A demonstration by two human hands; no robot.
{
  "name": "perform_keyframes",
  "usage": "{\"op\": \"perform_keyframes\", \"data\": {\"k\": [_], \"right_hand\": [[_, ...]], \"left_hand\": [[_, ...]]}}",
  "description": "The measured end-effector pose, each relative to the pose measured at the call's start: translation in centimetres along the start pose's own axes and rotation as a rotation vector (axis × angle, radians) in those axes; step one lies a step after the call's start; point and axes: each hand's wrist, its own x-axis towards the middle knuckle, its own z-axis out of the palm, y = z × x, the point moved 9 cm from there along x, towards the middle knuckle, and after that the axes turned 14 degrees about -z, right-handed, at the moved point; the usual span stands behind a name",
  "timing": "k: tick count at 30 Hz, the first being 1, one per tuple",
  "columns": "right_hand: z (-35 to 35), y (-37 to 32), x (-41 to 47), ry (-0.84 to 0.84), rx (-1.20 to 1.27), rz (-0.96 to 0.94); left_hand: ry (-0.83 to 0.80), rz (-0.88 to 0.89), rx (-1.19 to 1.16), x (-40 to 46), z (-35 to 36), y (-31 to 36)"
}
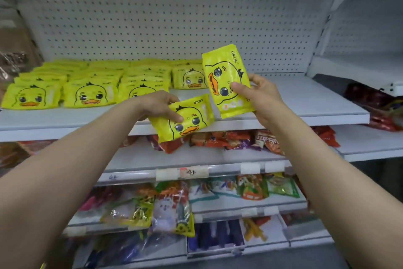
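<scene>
Two glossy yellow plastic packs, each printed with a cartoon duck face, are held up in front of a white metal shop shelf. Bare forearms reach in from the lower corners of the view.

The left hand grips the lower duck pack at its left end, with the thumb laid across the printed front and the other fingers curled behind. This pack is tilted, its duck face still roughly upright, and hangs in the air just in front of the shelf's front edge.

The right hand pinches the upper duck pack by its right edge, thumb on the front and fingers wrapped behind. This pack stands nearly on end with its duck face turned sideways, raised above the shelf surface. The lower corner of the upper pack comes right beside the top edge of the lower one; I cannot tell whether they touch.

Many matching yellow duck packs lie flat on the shelf in overlapping rows, filling its left half, while the right half shows bare white metal. Behind them rises a white perforated back panel.

One level down, orange and red snack packets lie in a heap. White price labels sit along that shelf's front rail. Below those, a further shelf carries mixed colourful foil bags, and the lowest one holds dark blue packets. On the neighbouring unit to the right lie dark red packets.
</scene>
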Motion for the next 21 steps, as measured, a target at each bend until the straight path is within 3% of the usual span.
{"op": "perform_keyframes", "data": {"k": [10,21], "right_hand": [[-1.6,1.5,9.9,0.057,-0.060,-0.048],[-2.5,4.8,16.6,0.025,-0.068,-0.066]], "left_hand": [[0.046,0.110,0.273,11.8,-3.0,6.6],[0.303,0.131,0.497,19.1,-7.5,8.4]]}}
